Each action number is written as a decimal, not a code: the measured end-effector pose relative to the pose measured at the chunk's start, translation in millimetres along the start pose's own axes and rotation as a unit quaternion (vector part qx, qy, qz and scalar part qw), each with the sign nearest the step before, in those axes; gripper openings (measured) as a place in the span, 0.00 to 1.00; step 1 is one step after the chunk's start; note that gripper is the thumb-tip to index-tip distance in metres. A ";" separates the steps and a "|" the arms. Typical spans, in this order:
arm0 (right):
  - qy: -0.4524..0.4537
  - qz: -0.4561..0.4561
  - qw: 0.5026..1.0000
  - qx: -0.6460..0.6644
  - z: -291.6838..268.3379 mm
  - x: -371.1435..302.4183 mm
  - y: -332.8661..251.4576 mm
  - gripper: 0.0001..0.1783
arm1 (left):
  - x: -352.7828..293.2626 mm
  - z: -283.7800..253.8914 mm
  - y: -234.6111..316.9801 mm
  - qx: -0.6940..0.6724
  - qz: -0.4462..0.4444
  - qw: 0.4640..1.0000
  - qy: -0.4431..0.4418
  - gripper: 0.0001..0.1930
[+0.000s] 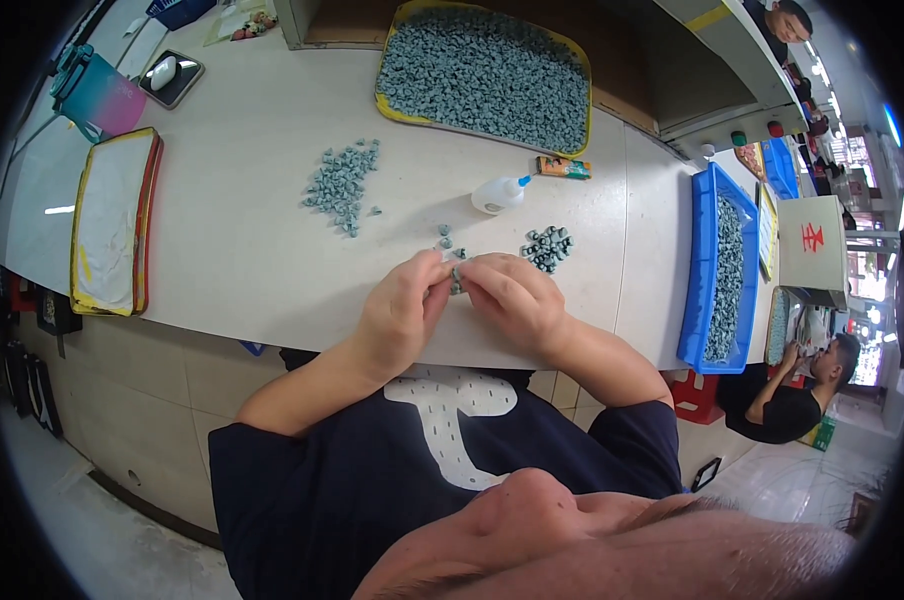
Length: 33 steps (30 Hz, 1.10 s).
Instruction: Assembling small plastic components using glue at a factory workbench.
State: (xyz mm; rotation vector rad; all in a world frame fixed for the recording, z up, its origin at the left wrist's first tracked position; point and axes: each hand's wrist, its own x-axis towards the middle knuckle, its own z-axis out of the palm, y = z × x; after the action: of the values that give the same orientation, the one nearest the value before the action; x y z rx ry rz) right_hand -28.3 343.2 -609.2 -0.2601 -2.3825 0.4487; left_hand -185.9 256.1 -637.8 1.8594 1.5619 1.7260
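My left hand and my right hand meet close to the table's front edge. Both have their fingers pinched around a small grey-green piece, mostly hidden by the fingertips. A couple of similar loose pieces lie just beyond the fingers. To the right of my right hand is a small heap of grey-green pieces with dark parts. Farther off to the left spreads a larger heap of plain grey-green pieces. A white squeeze bottle with a blue tip lies tilted beyond my hands.
At the back sits a yellow-rimmed tray full of grey-green pieces, beside a small orange-green box. A blue bin stands right. Stacked trays, a tumbler and a phone are left. A co-worker sits at right.
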 end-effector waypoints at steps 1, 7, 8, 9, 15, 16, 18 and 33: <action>0.010 0.014 1.000 0.002 -1.2 2.6 -2.6 0.17 | 1.2 -1.9 1.0 0.001 0.000 1.000 0.000 0.24; 0.088 0.133 0.987 0.018 6.5 7.8 -12.9 0.15 | 11.4 -13.7 4.2 -0.009 -0.009 1.000 -0.023 0.15; 0.087 0.134 0.987 0.018 8.1 8.2 -12.3 0.15 | 11.9 -14.1 3.4 -0.024 -0.022 0.999 -0.019 0.13; 0.088 0.156 0.983 0.037 9.5 8.8 -11.4 0.14 | 12.4 -14.4 2.6 -0.024 -0.022 0.999 -0.019 0.13; 0.093 0.209 0.968 0.105 18.7 7.9 -5.0 0.12 | 13.1 -13.2 -8.1 -0.051 0.000 0.999 0.011 0.13; 0.093 0.210 0.968 0.105 19.2 7.4 -3.4 0.12 | 13.3 -12.1 -9.6 -0.053 0.004 0.998 0.014 0.13; 0.092 0.186 0.973 0.100 19.9 6.6 0.5 0.12 | 13.1 -10.1 -12.0 -0.053 0.003 0.999 0.012 0.13; 0.059 0.139 0.979 0.137 11.6 7.3 7.3 0.15 | 18.6 -17.2 -13.1 0.033 0.179 0.983 -0.027 0.15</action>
State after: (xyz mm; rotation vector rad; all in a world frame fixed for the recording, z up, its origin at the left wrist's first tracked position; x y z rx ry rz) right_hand -41.0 349.2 -615.8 -0.4824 -2.1436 0.8592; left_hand -211.0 267.0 -629.8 2.3173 1.3413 1.7556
